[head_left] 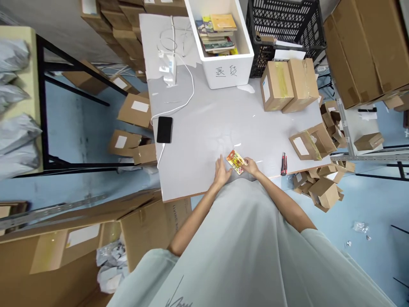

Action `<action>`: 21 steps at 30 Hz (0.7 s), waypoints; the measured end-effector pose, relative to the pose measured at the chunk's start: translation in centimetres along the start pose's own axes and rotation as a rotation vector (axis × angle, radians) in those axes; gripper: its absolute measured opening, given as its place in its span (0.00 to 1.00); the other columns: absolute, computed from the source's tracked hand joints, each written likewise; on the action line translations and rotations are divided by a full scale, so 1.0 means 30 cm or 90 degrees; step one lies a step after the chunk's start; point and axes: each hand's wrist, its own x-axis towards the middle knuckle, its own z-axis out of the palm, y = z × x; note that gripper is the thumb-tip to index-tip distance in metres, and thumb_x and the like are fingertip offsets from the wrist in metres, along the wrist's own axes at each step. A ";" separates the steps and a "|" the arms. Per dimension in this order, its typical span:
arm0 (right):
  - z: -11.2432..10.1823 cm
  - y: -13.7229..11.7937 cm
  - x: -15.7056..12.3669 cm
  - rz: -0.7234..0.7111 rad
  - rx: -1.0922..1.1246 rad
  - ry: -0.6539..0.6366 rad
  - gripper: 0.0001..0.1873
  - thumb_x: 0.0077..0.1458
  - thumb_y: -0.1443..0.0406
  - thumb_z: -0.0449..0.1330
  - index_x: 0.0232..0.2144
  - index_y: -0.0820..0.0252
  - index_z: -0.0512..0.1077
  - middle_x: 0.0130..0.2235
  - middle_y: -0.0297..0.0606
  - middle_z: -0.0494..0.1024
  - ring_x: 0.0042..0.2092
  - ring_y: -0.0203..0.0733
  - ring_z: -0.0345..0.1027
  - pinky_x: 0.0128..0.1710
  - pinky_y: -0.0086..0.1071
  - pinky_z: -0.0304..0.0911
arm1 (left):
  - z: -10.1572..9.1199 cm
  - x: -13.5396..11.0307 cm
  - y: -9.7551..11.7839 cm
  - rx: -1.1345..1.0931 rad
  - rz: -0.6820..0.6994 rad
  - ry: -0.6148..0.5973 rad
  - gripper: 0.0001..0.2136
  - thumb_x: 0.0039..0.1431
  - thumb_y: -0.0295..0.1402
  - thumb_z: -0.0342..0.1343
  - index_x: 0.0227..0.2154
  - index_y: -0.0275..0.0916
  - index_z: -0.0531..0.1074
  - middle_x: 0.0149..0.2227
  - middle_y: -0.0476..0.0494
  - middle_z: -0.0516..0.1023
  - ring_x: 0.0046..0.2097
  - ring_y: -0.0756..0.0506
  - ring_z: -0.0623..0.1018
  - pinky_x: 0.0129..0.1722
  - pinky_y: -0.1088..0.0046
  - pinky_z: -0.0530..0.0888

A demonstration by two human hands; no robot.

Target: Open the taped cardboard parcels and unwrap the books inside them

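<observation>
My right hand (pixel 251 166) grips the lower right edge of a small flat item (pixel 236 161) with a yellow, red and white printed front. It looks like a small book or a packet; I cannot tell which. The item is tilted, close to the table's front edge. Left of it, my left hand (pixel 221 171) is apart from the item, fingers stretched out and thumb spread, with nothing in it. Both hands are over the grey-white table (pixel 204 123), just in front of my shirt.
A phone (pixel 164 129) on a white cable lies at left. A red and black box cutter (pixel 284 164) and an opened carton (pixel 313 143) are at right. Behind stand a white bin (pixel 228 70) of books, two closed cartons (pixel 289 85) and a black crate (pixel 284 21).
</observation>
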 end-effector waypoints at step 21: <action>-0.386 -0.119 -0.221 -0.215 0.217 -0.160 0.35 0.50 0.43 0.77 0.52 0.57 0.80 0.43 0.41 0.87 0.45 0.47 0.82 0.49 0.42 0.78 | 0.011 -0.146 0.325 -0.247 0.062 -0.044 0.32 0.56 0.60 0.70 0.52 0.39 0.80 0.57 0.32 0.86 0.55 0.35 0.85 0.51 0.59 0.84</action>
